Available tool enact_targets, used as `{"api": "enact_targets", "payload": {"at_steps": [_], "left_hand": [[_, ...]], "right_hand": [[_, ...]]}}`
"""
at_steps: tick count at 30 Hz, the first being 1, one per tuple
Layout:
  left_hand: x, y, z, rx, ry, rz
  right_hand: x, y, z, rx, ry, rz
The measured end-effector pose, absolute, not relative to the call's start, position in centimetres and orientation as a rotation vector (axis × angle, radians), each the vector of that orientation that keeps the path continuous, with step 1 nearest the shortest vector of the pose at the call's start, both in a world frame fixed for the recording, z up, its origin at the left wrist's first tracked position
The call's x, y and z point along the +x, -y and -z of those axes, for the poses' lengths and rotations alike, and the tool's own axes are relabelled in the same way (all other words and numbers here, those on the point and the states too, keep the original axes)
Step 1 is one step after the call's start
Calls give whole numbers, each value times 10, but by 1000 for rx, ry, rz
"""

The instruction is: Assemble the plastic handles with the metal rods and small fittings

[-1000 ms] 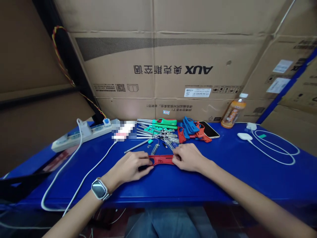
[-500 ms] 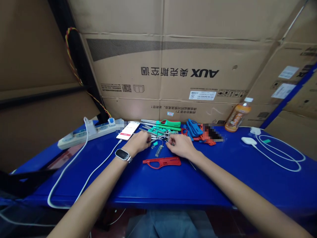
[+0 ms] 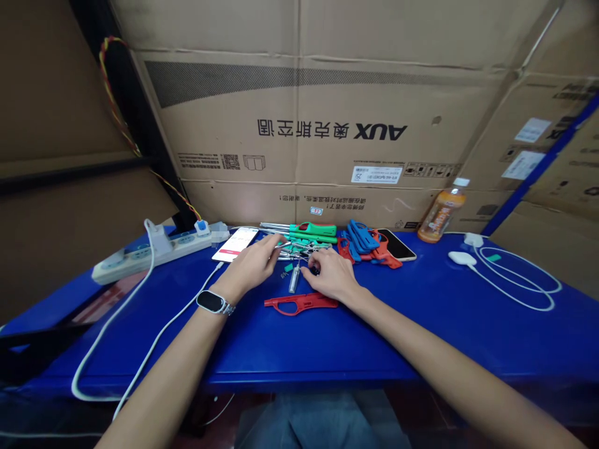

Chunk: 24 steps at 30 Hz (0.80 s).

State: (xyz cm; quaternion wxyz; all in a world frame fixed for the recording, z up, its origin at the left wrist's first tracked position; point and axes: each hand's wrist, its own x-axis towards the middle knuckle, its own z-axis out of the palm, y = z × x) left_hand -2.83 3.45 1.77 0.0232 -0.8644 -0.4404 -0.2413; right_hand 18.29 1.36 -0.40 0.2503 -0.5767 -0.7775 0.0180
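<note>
My left hand, with a watch on its wrist, pinches a thin silver metal tube at the edge of the parts pile. My right hand curls over the table, its fingertips closed around a small black part. Just left of those fingertips lies a clear fuel tank with a metal top. A teal piece and a small spring rest beside the tank. Nearer to me is a red lighter shell half, hollow side up.
Green lighters with metal tubes lie behind my hands. Blue shells and red shells are heaped to the right, near a dark phone. A lit phone, power strip, bottle and white cables surround the area.
My left hand has lifted slightly and drawn left, and the silver tube now shows in its fingers. My right hand has come closer to the fuel tank, a black part showing at its fingertips.
</note>
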Motion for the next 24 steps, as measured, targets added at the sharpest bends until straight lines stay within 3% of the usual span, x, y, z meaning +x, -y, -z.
{"api": "enact_targets", "payload": {"at_steps": [16,24], "left_hand": [[-9,-22,-36,-2396,1252,843],[-15,-19,-40,-2443,1216,822]], "right_hand": [[169,-16,4,-1281,1794,-529],[189,-26,-5,-964,1560,-1011]]}}
